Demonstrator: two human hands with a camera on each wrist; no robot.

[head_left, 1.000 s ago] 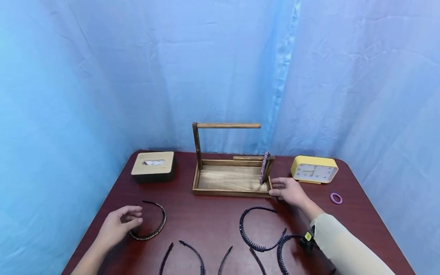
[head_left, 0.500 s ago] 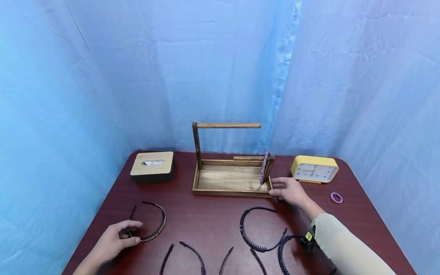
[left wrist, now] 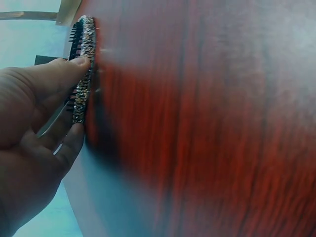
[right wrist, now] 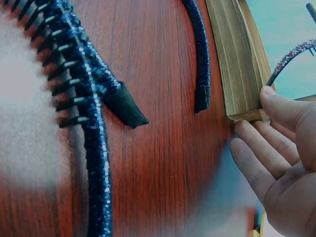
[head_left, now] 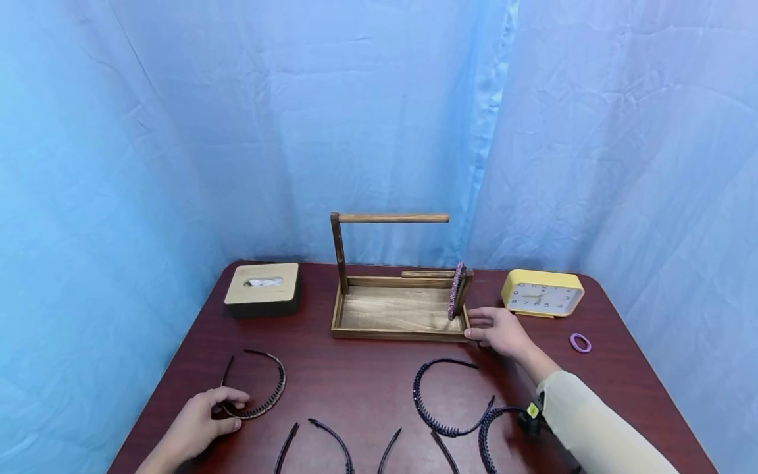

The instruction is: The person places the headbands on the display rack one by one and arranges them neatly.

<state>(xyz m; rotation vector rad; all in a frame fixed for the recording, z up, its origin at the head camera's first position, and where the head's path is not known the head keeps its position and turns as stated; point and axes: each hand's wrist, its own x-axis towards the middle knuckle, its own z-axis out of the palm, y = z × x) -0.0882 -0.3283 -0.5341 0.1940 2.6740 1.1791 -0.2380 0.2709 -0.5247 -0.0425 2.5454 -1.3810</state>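
Note:
In the head view, my left hand (head_left: 198, 420) is at a gold-and-black toothed headband (head_left: 278, 392) lying on the left of the table. The left wrist view shows the thumb on the headband's glittery outer face (left wrist: 82, 98), with fingers on its other side, pinching it. My right hand (head_left: 503, 330) is at the right front corner of a wooden tray stand (head_left: 397, 334) with two arms. Its thumb rests on the stand's edge (right wrist: 237, 69) and its fingers lie against the outside. A pink glittery headband (head_left: 456, 293) hangs on the stand's lower arm.
Dark blue headbands (head_left: 419, 395) lie in front of the right forearm, one overlapping another. Several thinner black ones (head_left: 334, 434) reach past the front of the view. A tissue box (head_left: 263, 289), a yellow clock (head_left: 543, 293) and a purple ring (head_left: 580, 343) sit farther back.
My left hand has lowered onto the gold-and-black headband, and its thumb and fingers have closed on the band. The right hand stays at the stand's corner.

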